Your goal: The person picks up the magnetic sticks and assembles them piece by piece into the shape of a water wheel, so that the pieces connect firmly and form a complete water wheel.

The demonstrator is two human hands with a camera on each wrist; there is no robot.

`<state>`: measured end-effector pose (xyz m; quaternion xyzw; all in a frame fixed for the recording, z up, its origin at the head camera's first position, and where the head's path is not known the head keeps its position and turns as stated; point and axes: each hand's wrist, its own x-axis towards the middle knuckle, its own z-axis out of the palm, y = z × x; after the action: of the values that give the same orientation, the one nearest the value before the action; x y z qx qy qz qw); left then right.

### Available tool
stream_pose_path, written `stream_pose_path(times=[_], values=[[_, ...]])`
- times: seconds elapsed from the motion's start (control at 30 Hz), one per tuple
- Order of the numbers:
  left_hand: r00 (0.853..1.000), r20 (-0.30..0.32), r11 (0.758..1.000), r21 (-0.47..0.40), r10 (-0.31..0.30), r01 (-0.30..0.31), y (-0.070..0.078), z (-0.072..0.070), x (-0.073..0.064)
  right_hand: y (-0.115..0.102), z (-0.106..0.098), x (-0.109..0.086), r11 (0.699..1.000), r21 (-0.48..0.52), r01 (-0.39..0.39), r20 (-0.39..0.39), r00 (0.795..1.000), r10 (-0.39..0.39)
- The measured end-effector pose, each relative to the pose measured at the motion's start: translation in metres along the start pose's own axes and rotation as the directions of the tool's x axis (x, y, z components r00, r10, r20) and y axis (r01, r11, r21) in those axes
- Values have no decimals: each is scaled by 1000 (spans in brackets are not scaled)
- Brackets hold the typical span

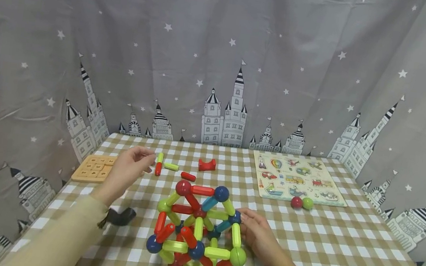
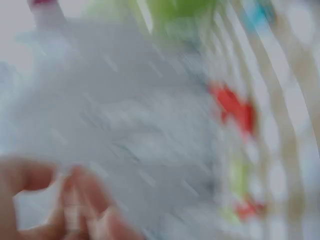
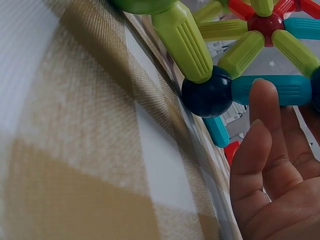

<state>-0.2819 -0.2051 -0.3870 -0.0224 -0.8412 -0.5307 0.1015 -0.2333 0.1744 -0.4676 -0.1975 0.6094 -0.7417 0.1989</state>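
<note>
A magnetic ball-and-rod structure (image 1: 195, 249) of red, green, teal and blue pieces stands at the front middle of the table. At its right side my right hand (image 1: 260, 238) steadies it by a blue ball in the head view. In the right wrist view the right hand's fingers (image 3: 264, 107) curl against a teal rod (image 3: 295, 90). My left hand (image 1: 133, 165) is raised left of the structure, fingers loosely bent, with nothing seen in them. Just right of it lie a green-and-red rod pair (image 1: 159, 164) and a green rod (image 1: 171, 166). The left wrist view is blurred.
A red rod (image 1: 188, 176) and a red curved piece (image 1: 207, 164) lie behind the structure. A wooden number puzzle (image 1: 90, 173) is at the left. On the right, a picture puzzle board (image 1: 325, 195) has a red ball (image 1: 296, 202) and a green ball (image 1: 307, 203) by its front edge.
</note>
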Motion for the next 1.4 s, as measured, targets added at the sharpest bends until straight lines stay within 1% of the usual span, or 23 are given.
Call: stream_pose_path(times=[0.03, 0.07, 0.1, 0.17, 0.23, 0.33, 0.37, 0.47, 0.57, 0.63, 0.7, 0.77, 0.83, 0.97, 1.07, 1.1, 1.17, 1.2, 1.23, 1.27, 1.33, 1.37, 1.4], values=[[999, 9, 997, 58, -53, 53, -12, 0, 15, 1, 0, 0, 1000, 1, -1, 1, 1000, 1], [995, 30, 989, 116, -90, 86, -24, 1, 27, 3, 0, -1, 1000, 5, 1, 6, 1000, -1], [992, 56, 979, 178, -113, 101, -35, 2, 36, 5, 0, -2, 1000, 11, -2, 10, 1000, 2], [983, 98, 945, 303, -155, 119, -54, 6, 48, 8, 2, -2, 1000, 27, -6, 22, 1000, 6], [978, 130, 905, 413, -166, 99, -66, 10, 56, 11, 4, -2, 999, 42, -12, 28, 1000, 11], [982, 140, 851, 524, -125, 33, -78, 15, 64, 13, 8, -1, 999, 53, -3, 32, 999, 1], [985, 138, 837, 547, -105, 13, -80, 16, 66, 14, 8, -1, 999, 54, 7, 33, 999, -9], [990, 121, 801, 598, -69, -17, -82, 16, 71, 14, 10, 1, 999, 49, 21, 34, 999, -22], [988, 127, 789, 614, -82, -13, -81, 15, 72, 13, 11, 3, 999, 50, 17, 27, 999, -18], [985, 145, 779, 627, -97, -15, -79, 15, 71, 12, 10, 3, 999, 49, 11, 21, 1000, -12], [978, 170, 759, 651, -118, -22, -75, 16, 69, 11, 9, 3, 999, 46, 11, 13, 1000, -12], [974, 193, 733, 679, -120, -44, -72, 18, 66, 10, 8, 2, 999, 43, 13, 12, 1000, -13], [972, 209, 704, 706, -104, -77, -70, 22, 64, 9, 7, 1, 999, 38, 16, 12, 1000, -17], [972, 227, 661, 739, -61, -131, -72, 30, 58, 8, 3, 0, 999, 45, 12, 7, 1000, -12], [969, 236, 639, 756, -66, -141, -72, 34, 54, 9, 2, -1, 999, 45, 5, -6, 1000, -5], [968, 239, 635, 760, -73, -139, -71, 34, 53, 9, 1, -1, 999, 43, 0, -11, 1000, 1], [967, 238, 626, 769, -93, -129, -62, 31, 49, 9, 1, -1, 999, 36, -9, -17, 1000, 10], [967, 236, 636, 761, -93, -125, -54, 27, 46, 8, 1, -1, 1000, 28, -11, -15, 1000, 11], [968, 236, 656, 744, -84, -125, -44, 23, 43, 8, 1, -1, 1000, 21, -17, -15, 1000, 18], [970, 234, 683, 720, -69, -125, -30, 18, 38, 7, 1, -1, 1000, 18, -24, -16, 1000, 24], [975, 220, 754, 644, -24, -127, 5, 9, 23, 4, -1, 0, 1000, 5, -26, -13, 1000, 26], [976, 216, 795, 589, 19, -146, 23, 6, 13, 2, -2, 0, 1000, 0, -23, -11, 1000, 23], [973, 222, 835, 522, 62, -173, 42, 5, 2, 0, -3, 1, 1000, -9, -15, -7, 1000, 15]])
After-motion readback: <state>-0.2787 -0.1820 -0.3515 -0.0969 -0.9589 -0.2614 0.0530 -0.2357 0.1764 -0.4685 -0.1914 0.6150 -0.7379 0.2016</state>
